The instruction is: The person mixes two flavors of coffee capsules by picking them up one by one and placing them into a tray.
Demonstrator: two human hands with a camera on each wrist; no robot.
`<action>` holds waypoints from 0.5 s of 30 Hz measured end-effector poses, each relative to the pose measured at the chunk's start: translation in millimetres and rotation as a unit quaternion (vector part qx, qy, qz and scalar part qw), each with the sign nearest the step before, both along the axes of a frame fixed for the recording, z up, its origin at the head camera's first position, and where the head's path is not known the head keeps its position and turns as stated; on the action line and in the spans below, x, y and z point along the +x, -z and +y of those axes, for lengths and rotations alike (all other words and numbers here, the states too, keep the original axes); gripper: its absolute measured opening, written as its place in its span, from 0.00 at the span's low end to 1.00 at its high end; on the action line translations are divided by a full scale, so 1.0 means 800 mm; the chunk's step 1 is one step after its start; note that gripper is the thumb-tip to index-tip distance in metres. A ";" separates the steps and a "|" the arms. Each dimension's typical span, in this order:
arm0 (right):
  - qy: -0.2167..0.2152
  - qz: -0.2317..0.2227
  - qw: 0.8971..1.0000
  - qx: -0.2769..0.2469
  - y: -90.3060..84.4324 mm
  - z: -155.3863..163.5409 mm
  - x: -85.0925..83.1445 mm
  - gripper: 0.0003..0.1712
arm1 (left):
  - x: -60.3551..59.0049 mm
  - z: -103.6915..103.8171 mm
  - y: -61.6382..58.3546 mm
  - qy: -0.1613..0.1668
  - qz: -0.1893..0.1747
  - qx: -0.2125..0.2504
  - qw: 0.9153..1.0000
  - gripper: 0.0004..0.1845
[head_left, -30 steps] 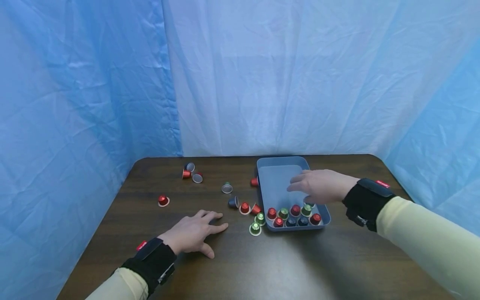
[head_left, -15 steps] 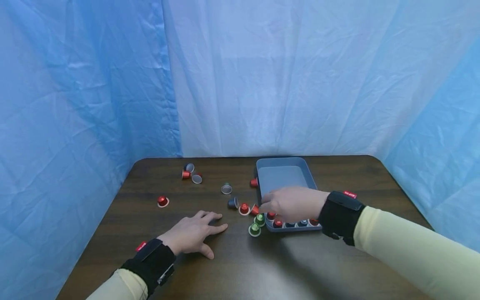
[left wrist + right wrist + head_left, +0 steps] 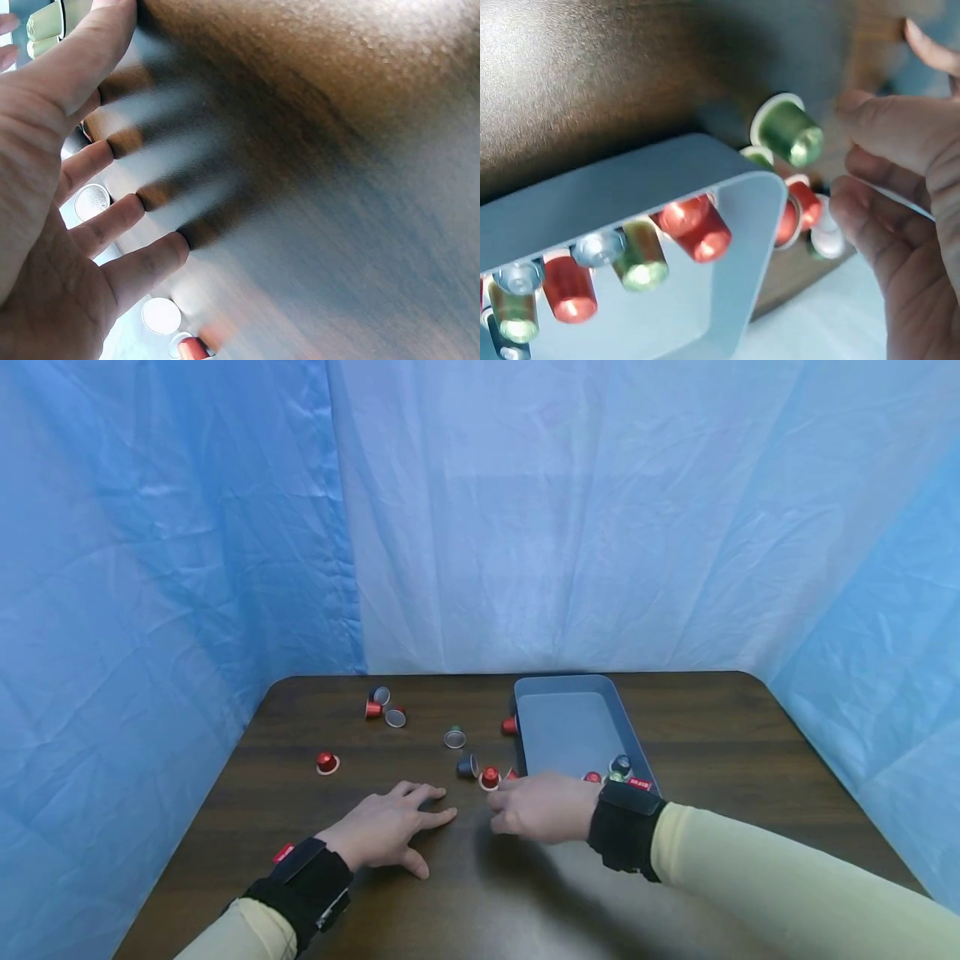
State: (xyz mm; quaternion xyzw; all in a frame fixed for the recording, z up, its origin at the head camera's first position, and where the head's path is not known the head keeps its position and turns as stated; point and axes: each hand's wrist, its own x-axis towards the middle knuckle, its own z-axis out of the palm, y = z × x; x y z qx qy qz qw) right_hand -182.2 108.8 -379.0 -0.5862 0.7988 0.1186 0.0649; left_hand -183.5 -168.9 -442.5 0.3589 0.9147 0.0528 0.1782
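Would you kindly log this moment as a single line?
Right hand: beside green capsule, grips nothing | Left hand: spread over table | Tray: capsules at near end | Loose capsules: left of tray

The tray (image 3: 573, 722) is on the table (image 3: 735, 743), with several capsules (image 3: 620, 766) in its near part. Left of the tray are other capsules (image 3: 453, 738) and the left hand (image 3: 386, 827). Behind the tray hangs a cloth (image 3: 547, 527).

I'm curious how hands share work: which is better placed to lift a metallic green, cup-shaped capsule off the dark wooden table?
Probably the right hand: open, holding nothing, beside one green capsule; the left hand is farther away.
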 end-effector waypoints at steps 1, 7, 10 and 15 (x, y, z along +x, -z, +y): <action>0.001 -0.001 1.000 0.006 0.002 -0.001 0.000 0.23 | 0.000 0.000 0.000 0.000 0.000 0.000 1.000 0.47; 0.013 -0.004 1.000 0.026 0.018 -0.001 -0.001 0.24 | -0.001 0.000 -0.001 0.001 -0.001 -0.001 1.000 0.47; 0.017 -0.008 0.999 0.029 0.026 0.001 -0.002 0.25 | -0.001 0.000 -0.001 0.001 -0.003 -0.003 1.000 0.47; 0.017 -0.022 0.999 0.027 0.036 0.005 -0.006 0.25 | -0.001 0.001 -0.002 -0.001 -0.007 -0.006 1.000 0.47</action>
